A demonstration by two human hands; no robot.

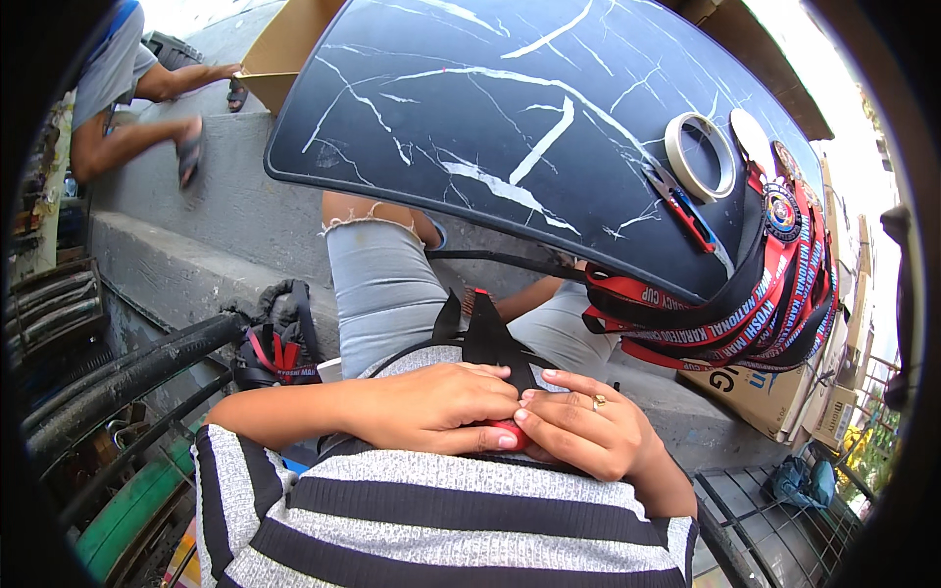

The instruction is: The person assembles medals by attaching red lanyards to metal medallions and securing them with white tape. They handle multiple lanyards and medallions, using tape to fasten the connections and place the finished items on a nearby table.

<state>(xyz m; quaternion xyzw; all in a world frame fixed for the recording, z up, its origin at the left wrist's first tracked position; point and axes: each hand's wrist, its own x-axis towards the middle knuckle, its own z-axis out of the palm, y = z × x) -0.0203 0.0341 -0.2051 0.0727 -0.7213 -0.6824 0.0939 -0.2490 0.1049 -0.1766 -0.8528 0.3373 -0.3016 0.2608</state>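
Both of my hands meet in front of my belly. My left hand [446, 407] is closed, its thumb lying along a small smooth red thing [507, 432], mostly hidden by the fingers. My right hand [586, 429], with a ring on one finger, is bent over the same spot, its fingertips touching the red thing. Wide black straps [487, 333] run from beneath my fingers over my lap. At the table's right edge hang several red and black printed medal ribbons [725, 318], with medals [782, 213] lying on top.
A black marble-patterned table [441, 127] stands ahead, bearing a tape roll [699, 157] and red-handled snips [683, 208]. Cardboard [750, 392] leans at right, above a wire rack [774, 519]. Black tubing [137, 372] and a ribbon bundle [279, 343] are left. Another person's legs [147, 108] show upper left.
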